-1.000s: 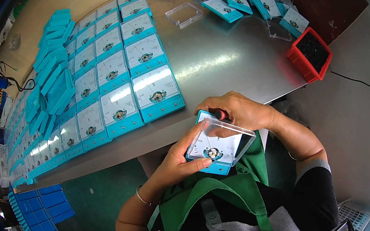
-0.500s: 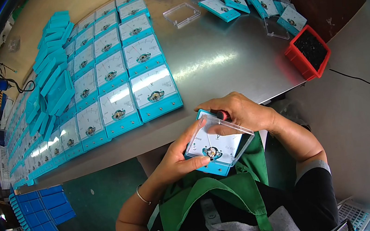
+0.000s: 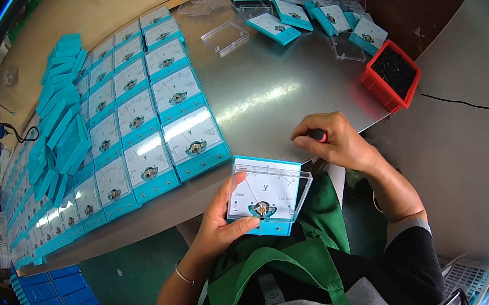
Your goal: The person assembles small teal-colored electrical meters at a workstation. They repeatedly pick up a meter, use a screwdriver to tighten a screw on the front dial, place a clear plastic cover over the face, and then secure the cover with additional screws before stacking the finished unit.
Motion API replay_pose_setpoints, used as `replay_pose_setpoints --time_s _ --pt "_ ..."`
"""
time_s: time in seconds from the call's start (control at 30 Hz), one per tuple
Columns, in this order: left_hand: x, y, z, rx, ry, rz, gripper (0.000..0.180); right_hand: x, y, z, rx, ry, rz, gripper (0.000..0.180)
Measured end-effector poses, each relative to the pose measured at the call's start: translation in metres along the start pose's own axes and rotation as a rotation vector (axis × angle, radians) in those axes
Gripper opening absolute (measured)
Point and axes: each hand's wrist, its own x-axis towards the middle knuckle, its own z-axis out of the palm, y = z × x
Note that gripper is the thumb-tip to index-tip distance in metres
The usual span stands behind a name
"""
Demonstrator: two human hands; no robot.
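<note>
A square panel meter (image 3: 275,195) with a teal base, a white dial face and a thin needle is in my left hand (image 3: 220,222), above my lap at the table's front edge. Its clear plastic cover (image 3: 305,192) sits over the dial, offset at the right side. My left thumb presses near the round movement at the bottom of the dial. To the right of the meter and apart from it, my right hand (image 3: 342,144) is closed round a tool with a red and black handle (image 3: 319,135); its working end is hidden.
Rows of similar meters (image 3: 193,140) cover the table's left part, with teal housings (image 3: 73,138) piled on them. Loose meters (image 3: 274,28) and clear covers (image 3: 225,38) lie at the back. A red bin (image 3: 385,86) of small black parts stands at the right edge.
My right hand has come away from the meter, up and to the right, with the tool. The meter has shifted slightly left in my left hand, and its dial is now uncovered by fingers.
</note>
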Motion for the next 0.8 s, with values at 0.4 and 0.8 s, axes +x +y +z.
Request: replay_pose_setpoints --time_s 0.4,0.8 --pt "0.009 -0.053 0.025 0.116 -0.245 -0.129 0.071 -0.154 0.188 0.113 -0.640 -0.111 0.751 0.042" --pt "0.013 -0.077 0.028 0.107 -0.223 -0.167 0.078 -0.171 0.252 0.140 -0.381 0.131 0.788 0.032"
